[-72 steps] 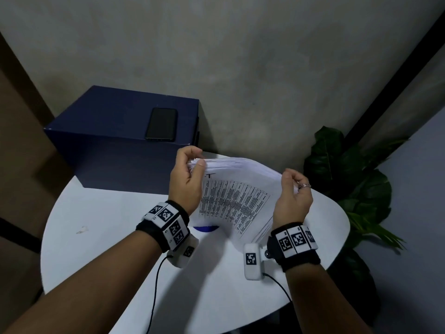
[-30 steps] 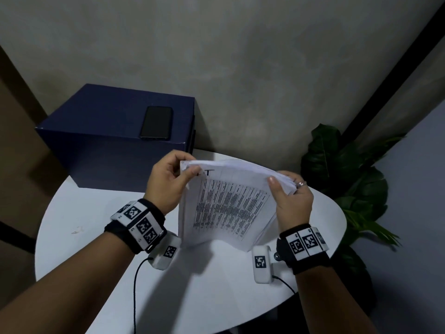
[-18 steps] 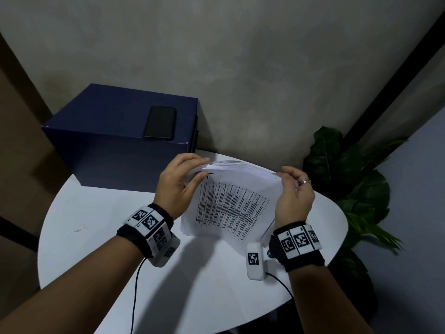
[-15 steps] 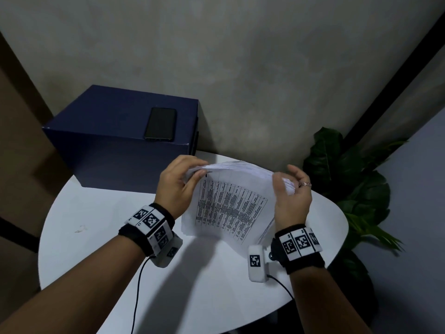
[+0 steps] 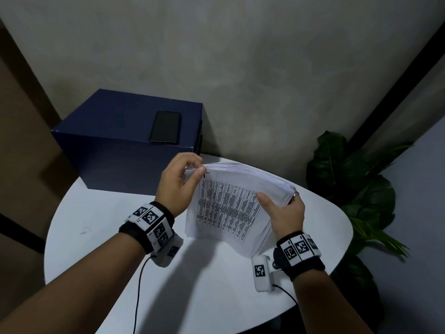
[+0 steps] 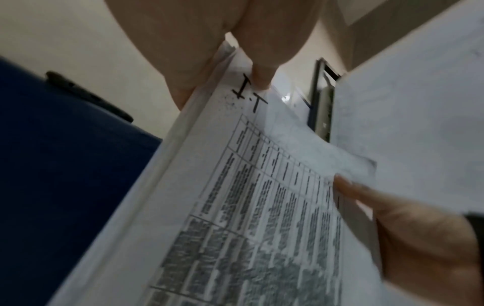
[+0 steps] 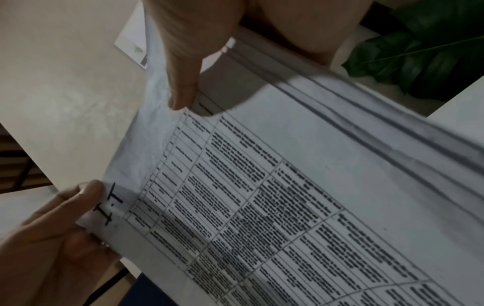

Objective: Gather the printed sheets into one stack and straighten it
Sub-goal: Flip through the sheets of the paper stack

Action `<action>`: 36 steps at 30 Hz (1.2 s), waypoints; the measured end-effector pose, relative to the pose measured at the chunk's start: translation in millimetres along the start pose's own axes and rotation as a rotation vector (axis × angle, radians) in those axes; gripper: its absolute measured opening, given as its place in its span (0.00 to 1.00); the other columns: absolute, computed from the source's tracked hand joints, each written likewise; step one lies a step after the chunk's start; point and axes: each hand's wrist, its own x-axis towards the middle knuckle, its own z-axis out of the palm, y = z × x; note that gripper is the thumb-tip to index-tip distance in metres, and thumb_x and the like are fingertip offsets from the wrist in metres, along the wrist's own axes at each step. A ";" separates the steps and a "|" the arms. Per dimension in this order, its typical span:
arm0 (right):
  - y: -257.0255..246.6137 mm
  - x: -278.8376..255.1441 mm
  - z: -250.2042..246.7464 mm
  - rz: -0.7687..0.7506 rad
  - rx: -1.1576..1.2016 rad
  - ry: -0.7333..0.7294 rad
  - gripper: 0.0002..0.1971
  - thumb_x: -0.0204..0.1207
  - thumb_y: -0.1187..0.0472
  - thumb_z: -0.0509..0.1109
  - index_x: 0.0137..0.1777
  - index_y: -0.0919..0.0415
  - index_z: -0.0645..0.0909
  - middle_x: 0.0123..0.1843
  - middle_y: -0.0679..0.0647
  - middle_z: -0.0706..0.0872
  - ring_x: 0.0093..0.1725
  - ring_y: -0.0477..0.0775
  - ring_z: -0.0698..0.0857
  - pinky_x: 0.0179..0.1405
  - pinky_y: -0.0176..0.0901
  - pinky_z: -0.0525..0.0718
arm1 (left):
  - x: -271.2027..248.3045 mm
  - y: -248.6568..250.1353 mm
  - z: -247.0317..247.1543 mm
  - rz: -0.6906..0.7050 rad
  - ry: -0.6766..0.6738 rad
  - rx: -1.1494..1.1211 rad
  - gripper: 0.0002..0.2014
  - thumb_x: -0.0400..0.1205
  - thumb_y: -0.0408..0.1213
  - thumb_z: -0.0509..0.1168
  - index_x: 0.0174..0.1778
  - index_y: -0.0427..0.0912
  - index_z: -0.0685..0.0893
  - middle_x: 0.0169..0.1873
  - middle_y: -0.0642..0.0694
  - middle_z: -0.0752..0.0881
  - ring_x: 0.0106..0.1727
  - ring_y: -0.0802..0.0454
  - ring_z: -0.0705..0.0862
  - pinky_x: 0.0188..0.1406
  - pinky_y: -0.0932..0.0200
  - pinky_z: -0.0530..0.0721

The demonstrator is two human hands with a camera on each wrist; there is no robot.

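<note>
My right hand (image 5: 285,214) pinches the stack (image 5: 231,208) at its right edge, my left hand (image 5: 179,182) its top left corner. The sheets stand between them on the table (image 5: 96,213), bottom edge down, ready for tapping straight down.

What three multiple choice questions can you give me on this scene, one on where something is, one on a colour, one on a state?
1. Where does the phone lie?
A. on the box
B. on the table
C. under the sheets

2. What colour is the box?
A. red
B. dark blue
C. white

3. How is the stack of sheets placed?
A. lying flat
B. stood on its lower edge, held by both hands
C. lying on the box

Answers:
1 A, it rests on the box top.
2 B, its lid and sides are dark blue.
3 B, the left hand and right hand grip its upper corners, lower edge on the table.
</note>
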 end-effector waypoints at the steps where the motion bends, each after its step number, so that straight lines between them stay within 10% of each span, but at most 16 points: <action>1: -0.2 -0.3 0.7 -0.007 -0.008 -0.006 0.26 0.61 0.64 0.86 0.59 0.60 0.83 0.51 0.51 0.91 0.50 0.45 0.90 0.51 0.36 0.88 | -0.7 0.4 0.4 -0.095 0.001 -0.072 0.05 0.83 0.34 0.68 0.42 0.43 0.80 0.50 0.49 0.86 0.53 0.56 0.84 0.54 0.67 0.78; 8: -0.9 3.0 7.5 0.053 -0.015 -0.024 0.12 0.65 0.64 0.83 0.46 0.52 0.87 0.40 0.41 0.92 0.43 0.37 0.90 0.51 0.39 0.86 | 7.8 8.2 1.5 -0.326 -0.066 -0.217 0.08 0.79 0.35 0.58 0.50 0.54 0.74 0.48 0.51 0.82 0.48 0.53 0.81 0.50 0.51 0.78; 14: -38.2 16.5 3.4 -0.208 -0.154 -0.188 0.11 0.66 0.62 0.83 0.47 0.64 0.89 0.42 0.54 0.93 0.44 0.54 0.92 0.49 0.47 0.88 | 31.4 49.1 -11.8 0.144 -0.394 0.780 0.35 0.74 0.69 0.63 0.76 0.59 0.70 0.71 0.57 0.75 0.75 0.49 0.70 0.71 0.41 0.65; 17: -56.2 21.2 12.4 -0.553 -0.475 -0.285 0.10 0.64 0.61 0.83 0.45 0.56 0.90 0.43 0.50 0.90 0.43 0.56 0.89 0.46 0.51 0.88 | 33.8 66.4 7.8 0.223 -0.477 0.761 0.17 0.80 0.59 0.65 0.58 0.53 0.82 0.55 0.51 0.87 0.60 0.44 0.84 0.59 0.45 0.76; 19: -54.3 20.3 13.7 -0.580 -0.552 -0.080 0.16 0.62 0.56 0.84 0.50 0.49 0.87 0.50 0.41 0.85 0.53 0.57 0.86 0.56 0.60 0.83 | 29.3 62.3 12.9 0.037 -0.468 0.582 0.11 0.83 0.51 0.66 0.49 0.48 0.83 0.41 0.46 0.89 0.45 0.39 0.87 0.41 0.48 0.83; 23: -7.8 7.3 -1.1 -0.193 -0.784 0.535 0.55 0.53 0.40 0.83 0.80 0.52 0.61 0.83 0.55 0.60 0.81 0.62 0.59 0.78 0.66 0.59 | 22.5 36.9 -2.5 -0.159 -0.122 0.386 0.06 0.83 0.45 0.68 0.49 0.47 0.86 0.36 0.45 0.90 0.39 0.41 0.89 0.37 0.48 0.86; 27: 28.1 10.6 -0.1 0.387 -0.070 0.324 0.70 0.51 0.47 0.89 0.83 0.45 0.39 0.86 0.56 0.52 0.83 0.59 0.60 0.80 0.58 0.62 | 20.5 35.8 -3.2 -0.336 0.055 -0.111 0.08 0.83 0.36 0.70 0.57 0.42 0.87 0.45 0.56 0.91 0.45 0.66 0.90 0.45 0.66 0.86; 31: 16.2 6.9 10.2 0.674 0.604 0.107 0.55 0.50 0.47 0.89 0.78 0.59 0.67 0.67 0.63 0.84 0.61 0.68 0.87 0.55 0.66 0.86 | 18.4 26.3 1.7 -0.480 0.128 -0.422 0.12 0.84 0.32 0.68 0.63 0.36 0.86 0.54 0.45 0.92 0.57 0.51 0.91 0.56 0.55 0.88; 36: -5.5 8.1 2.1 0.553 0.656 0.166 0.34 0.63 0.46 0.84 0.67 0.60 0.79 0.60 0.63 0.88 0.53 0.67 0.90 0.49 0.66 0.88 | -7.9 -22.8 7.4 -0.632 0.057 -0.547 0.22 0.80 0.46 0.73 0.69 0.42 0.83 0.63 0.42 0.89 0.65 0.40 0.87 0.64 0.38 0.85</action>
